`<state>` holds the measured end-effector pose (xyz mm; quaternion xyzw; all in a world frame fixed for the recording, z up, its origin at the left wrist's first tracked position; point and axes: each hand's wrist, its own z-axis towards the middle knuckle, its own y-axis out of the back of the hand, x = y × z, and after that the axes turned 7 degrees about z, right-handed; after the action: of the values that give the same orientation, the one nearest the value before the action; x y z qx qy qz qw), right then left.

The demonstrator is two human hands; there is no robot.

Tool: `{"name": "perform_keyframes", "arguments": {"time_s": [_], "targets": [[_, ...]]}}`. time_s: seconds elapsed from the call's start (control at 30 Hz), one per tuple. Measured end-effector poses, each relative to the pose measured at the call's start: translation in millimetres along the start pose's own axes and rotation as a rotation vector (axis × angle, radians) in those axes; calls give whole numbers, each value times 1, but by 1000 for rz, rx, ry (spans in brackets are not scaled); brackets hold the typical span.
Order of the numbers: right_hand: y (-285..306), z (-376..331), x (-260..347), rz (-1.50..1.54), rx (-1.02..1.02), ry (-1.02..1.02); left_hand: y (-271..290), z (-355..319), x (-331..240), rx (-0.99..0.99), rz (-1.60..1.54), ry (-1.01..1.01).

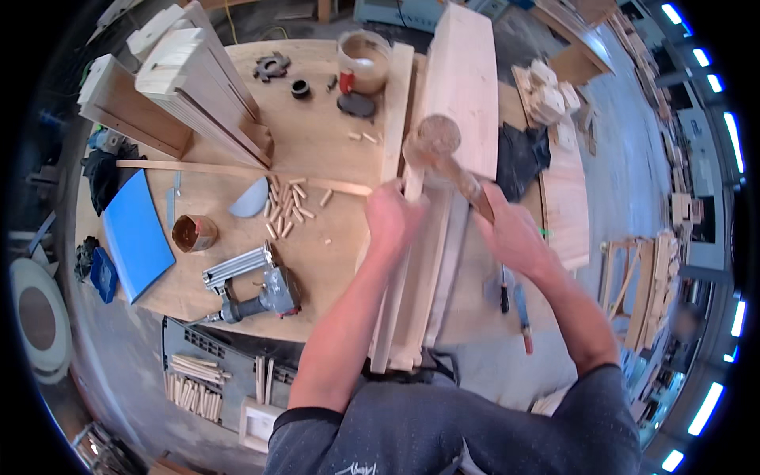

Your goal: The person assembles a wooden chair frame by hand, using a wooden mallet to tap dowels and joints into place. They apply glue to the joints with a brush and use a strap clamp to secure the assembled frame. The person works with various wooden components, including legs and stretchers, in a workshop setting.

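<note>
My right hand point(511, 231) is wrapped round the handle of a wooden mallet point(440, 133). The mallet's round head hangs over the long channel-shaped wooden workpiece point(412, 317), just beyond my left hand. My left hand point(392, 218) is closed on a short pale wood block point(413, 182) at the workpiece, with the block's top close to the mallet head. Whether mallet and block touch I cannot tell. Left of my left hand lies a loose heap of wooden dowels point(285, 207). A broad pale board point(459, 71) lies beyond the mallet.
A nail gun point(257, 289), a brown-stained tub point(194, 233) and a blue sheet point(138, 233) lie on the worktable's left. Tall wooden parts point(198, 87) stand behind them. A cloudy plastic container point(364, 63) is at the back. A chisel point(522, 317) lies right of the workpiece.
</note>
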<state>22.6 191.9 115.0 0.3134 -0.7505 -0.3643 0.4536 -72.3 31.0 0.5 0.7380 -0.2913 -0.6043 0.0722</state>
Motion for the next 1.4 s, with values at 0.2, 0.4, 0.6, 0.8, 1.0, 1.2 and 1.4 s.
{"name": "perform_keyframes", "arguments": {"time_s": [0.2,0.4,0.6,0.8,1.0,1.2,1.4], "targets": [[53,-7,53,421,-456,190,0,11,13,-11,3,45],[8,10,-9,-150,-43,143,0,9,1,21,69,-6],[13,19,-5,-4,-50,67,-1,17,-5,-12,-8,-18],[53,-5,56,292,-461,202,6,8,2,9,-8,46],[9,9,-3,-87,-100,106,4,1,1,34,-32,17],[12,4,-14,89,-140,68,1,15,-5,20,-17,6],[-28,-97,-65,364,-121,-234,4,-2,-5,77,34,17]]}}
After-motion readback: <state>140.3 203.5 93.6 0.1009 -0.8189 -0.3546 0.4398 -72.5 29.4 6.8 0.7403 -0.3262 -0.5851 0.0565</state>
